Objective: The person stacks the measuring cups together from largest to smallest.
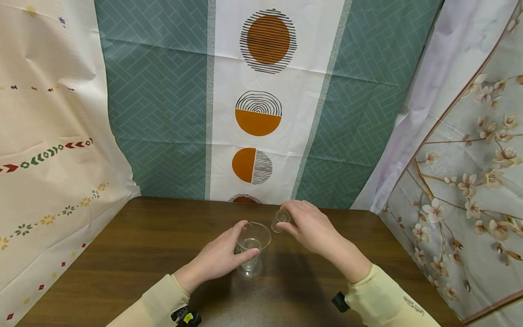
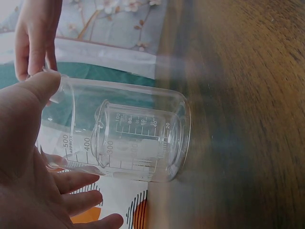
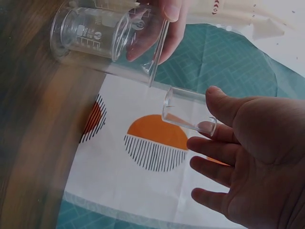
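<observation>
A large clear glass beaker point(image 2: 81, 119) with white volume marks stands on the wooden table. My left hand point(image 1: 218, 254) grips it near the rim, with the thumb on the near side and the fingers around the far side. Inside stands a smaller beaker point(image 2: 138, 138), marked up to 100, close to the bottom. To the right of the big rim and a little above it, my right hand point(image 1: 308, 227) pinches a very small clear beaker point(image 3: 183, 109) between thumb and index finger. Its other fingers are spread apart from the glass.
The dark brown table point(image 1: 163, 236) ends at a green and white patterned curtain point(image 1: 163, 113) at the back. A cream cloth point(image 1: 49, 113) hangs at the left, and a flowered cloth point(image 1: 470, 204) closes off the right side.
</observation>
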Action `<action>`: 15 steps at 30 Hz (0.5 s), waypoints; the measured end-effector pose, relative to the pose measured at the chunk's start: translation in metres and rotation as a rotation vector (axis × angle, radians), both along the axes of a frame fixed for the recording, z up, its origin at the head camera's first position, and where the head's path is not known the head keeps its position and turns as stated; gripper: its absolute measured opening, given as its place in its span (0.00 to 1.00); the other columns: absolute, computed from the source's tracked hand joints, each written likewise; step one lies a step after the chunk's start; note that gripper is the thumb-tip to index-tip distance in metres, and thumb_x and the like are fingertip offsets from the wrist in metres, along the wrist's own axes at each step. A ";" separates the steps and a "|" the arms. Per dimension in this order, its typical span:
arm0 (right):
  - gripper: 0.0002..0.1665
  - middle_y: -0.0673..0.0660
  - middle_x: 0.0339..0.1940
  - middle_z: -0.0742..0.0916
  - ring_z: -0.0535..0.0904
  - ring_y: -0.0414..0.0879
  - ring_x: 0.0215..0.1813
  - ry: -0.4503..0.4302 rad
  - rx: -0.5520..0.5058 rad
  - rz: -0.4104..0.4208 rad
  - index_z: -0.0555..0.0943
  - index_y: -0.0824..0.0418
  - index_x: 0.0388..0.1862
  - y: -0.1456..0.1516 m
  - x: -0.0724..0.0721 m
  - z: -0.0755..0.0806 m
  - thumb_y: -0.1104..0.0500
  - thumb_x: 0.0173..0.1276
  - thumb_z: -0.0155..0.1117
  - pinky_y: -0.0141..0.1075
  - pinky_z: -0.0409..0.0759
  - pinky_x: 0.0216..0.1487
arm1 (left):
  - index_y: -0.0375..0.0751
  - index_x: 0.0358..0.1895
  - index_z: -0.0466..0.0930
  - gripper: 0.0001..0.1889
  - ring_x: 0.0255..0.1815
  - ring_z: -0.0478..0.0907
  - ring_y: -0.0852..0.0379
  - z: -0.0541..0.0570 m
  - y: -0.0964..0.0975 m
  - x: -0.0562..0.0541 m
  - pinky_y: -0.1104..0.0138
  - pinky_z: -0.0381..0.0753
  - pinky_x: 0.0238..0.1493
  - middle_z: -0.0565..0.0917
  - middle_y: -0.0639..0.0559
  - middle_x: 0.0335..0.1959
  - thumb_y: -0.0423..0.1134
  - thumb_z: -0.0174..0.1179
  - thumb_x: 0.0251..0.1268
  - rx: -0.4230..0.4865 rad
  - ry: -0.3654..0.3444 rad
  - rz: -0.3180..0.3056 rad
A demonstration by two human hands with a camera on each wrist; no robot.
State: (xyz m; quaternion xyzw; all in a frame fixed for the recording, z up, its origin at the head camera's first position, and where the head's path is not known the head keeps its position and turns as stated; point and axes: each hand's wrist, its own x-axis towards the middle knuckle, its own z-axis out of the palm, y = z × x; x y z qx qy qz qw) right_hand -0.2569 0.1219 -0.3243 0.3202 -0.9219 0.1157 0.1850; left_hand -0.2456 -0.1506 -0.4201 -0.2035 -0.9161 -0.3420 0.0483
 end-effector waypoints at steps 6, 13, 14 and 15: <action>0.21 0.52 0.51 0.90 0.85 0.51 0.54 0.002 0.003 0.005 0.83 0.59 0.57 -0.005 0.000 0.001 0.50 0.75 0.79 0.50 0.82 0.63 | 0.44 0.86 0.62 0.51 0.76 0.77 0.43 0.000 0.000 0.000 0.39 0.78 0.69 0.78 0.46 0.77 0.73 0.65 0.73 0.002 -0.006 0.001; 0.21 0.53 0.52 0.90 0.86 0.52 0.56 0.012 0.000 0.027 0.83 0.60 0.57 -0.012 0.001 0.004 0.50 0.75 0.79 0.51 0.81 0.66 | 0.44 0.85 0.62 0.50 0.74 0.78 0.44 0.000 0.000 -0.001 0.39 0.79 0.68 0.78 0.45 0.77 0.73 0.65 0.72 0.000 -0.010 0.005; 0.21 0.53 0.52 0.90 0.86 0.53 0.57 0.014 0.000 0.031 0.83 0.60 0.57 -0.013 0.001 0.004 0.50 0.75 0.79 0.51 0.80 0.68 | 0.44 0.85 0.62 0.50 0.74 0.78 0.44 0.000 0.000 -0.001 0.39 0.79 0.68 0.78 0.45 0.77 0.73 0.65 0.72 -0.001 -0.009 0.005; 0.21 0.54 0.53 0.90 0.86 0.53 0.59 0.012 -0.001 0.034 0.83 0.60 0.57 -0.015 0.001 0.004 0.50 0.75 0.79 0.51 0.80 0.69 | 0.44 0.85 0.62 0.51 0.74 0.78 0.44 0.000 0.000 -0.001 0.39 0.79 0.68 0.78 0.45 0.77 0.73 0.65 0.72 -0.002 -0.008 0.005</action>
